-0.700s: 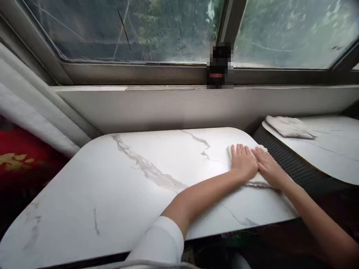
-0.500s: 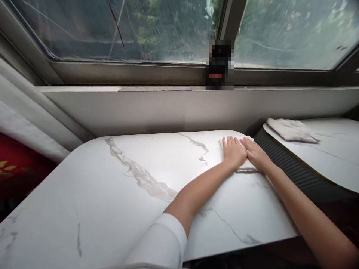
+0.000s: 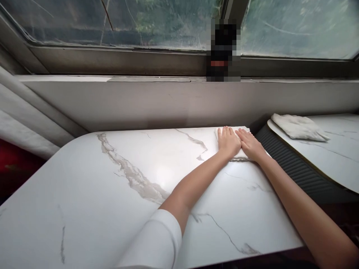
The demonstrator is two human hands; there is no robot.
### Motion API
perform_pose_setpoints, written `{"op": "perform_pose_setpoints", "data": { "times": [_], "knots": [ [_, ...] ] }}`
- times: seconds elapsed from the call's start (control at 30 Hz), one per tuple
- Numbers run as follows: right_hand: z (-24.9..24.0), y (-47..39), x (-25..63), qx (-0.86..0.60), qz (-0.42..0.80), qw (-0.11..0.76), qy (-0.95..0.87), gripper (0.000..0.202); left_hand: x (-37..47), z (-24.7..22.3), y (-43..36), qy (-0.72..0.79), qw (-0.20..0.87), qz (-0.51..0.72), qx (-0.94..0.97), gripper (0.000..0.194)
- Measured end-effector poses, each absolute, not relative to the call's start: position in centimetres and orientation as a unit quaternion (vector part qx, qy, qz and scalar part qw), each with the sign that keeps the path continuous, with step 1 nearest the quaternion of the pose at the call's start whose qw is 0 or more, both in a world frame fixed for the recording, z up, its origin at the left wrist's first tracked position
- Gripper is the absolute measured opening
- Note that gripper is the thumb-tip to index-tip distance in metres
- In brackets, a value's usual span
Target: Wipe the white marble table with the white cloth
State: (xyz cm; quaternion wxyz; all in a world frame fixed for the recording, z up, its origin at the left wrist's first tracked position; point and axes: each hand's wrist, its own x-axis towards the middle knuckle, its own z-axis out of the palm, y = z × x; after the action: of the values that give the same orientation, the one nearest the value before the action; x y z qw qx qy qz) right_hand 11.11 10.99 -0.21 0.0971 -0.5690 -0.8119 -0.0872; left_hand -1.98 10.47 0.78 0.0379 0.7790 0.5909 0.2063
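Both of my hands lie flat, side by side, on a folded white cloth point(image 3: 241, 155) at the far right corner of a white marble-patterned tabletop point(image 3: 84, 179). My left hand point(image 3: 228, 142) rests on the cloth's left part, its fingers stretched toward the window. Angled beside it, my right hand point(image 3: 251, 144) presses on the right part with fingers extended. The two hands touch or nearly touch near the thumbs. Much of the cloth is hidden under them; its top reaches the table's far edge.
A second crumpled white cloth point(image 3: 298, 127) lies on another marble-patterned table point(image 3: 342, 157) at right. Dark ribbed siding point(image 3: 291, 164) shows beneath that table. Behind stand a low wall point(image 3: 140, 104) and a window point(image 3: 168, 26); a pixelated dark patch covers part of its frame. White curtain fabric point(image 3: 25, 119) hangs at left.
The cloth and both hands have slid slightly away from me, up to the table's far edge. The view has also shifted a little. Both hands stay flat on the cloth.
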Motion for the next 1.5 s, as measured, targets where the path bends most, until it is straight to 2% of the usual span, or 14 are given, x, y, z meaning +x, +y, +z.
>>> {"op": "perform_pose_setpoints", "data": {
  "times": [0.1, 0.23, 0.47, 0.6, 0.8, 0.93, 1.07, 1.3, 1.5],
  "knots": [
    [-0.3, 6.4, 11.1, -0.559, -0.103, 0.087, -0.818, 0.053, -2.4, 0.8, 6.8, 0.564, 0.013, 0.205, 0.800, 0.051],
    [-0.7, -2.0, 10.5, -0.532, -0.135, 0.119, -0.827, 0.055, -3.8, 0.9, -0.3, 0.510, -0.025, 0.185, 0.840, 0.052],
    [-0.5, -13.3, 5.8, -0.517, -0.186, 0.121, -0.827, 0.066, -9.1, 1.9, -9.5, 0.411, -0.015, 0.149, 0.899, 0.054],
    [-0.1, -11.2, 4.0, -0.497, -0.198, 0.093, -0.840, 0.068, -11.1, 1.8, -8.0, 0.421, 0.009, 0.144, 0.896, 0.053],
    [0.7, 1.8, 1.5, -0.520, -0.100, 0.041, -0.847, 0.056, -12.4, 1.2, 2.4, 0.520, 0.042, 0.164, 0.837, 0.052],
    [1.0, 9.7, -0.9, -0.518, -0.075, 0.055, -0.850, 0.056, -13.9, 0.9, 9.1, 0.568, 0.033, 0.183, 0.802, 0.051],
    [0.8, 13.0, -2.1, -0.513, -0.063, 0.083, -0.852, 0.056, -15.0, 0.7, 11.9, 0.589, 0.020, 0.190, 0.785, 0.050],
    [0.7, 9.1, -2.1, -0.535, -0.072, 0.075, -0.839, 0.056, -15.0, 1.1, 9.0, 0.577, 0.027, 0.176, 0.797, 0.050],
    [0.7, -4.1, -2.8, -0.486, -0.099, 0.073, -0.865, 0.059, -16.8, 1.5, -3.0, 0.522, 0.015, 0.139, 0.841, 0.052]
  ]
}}
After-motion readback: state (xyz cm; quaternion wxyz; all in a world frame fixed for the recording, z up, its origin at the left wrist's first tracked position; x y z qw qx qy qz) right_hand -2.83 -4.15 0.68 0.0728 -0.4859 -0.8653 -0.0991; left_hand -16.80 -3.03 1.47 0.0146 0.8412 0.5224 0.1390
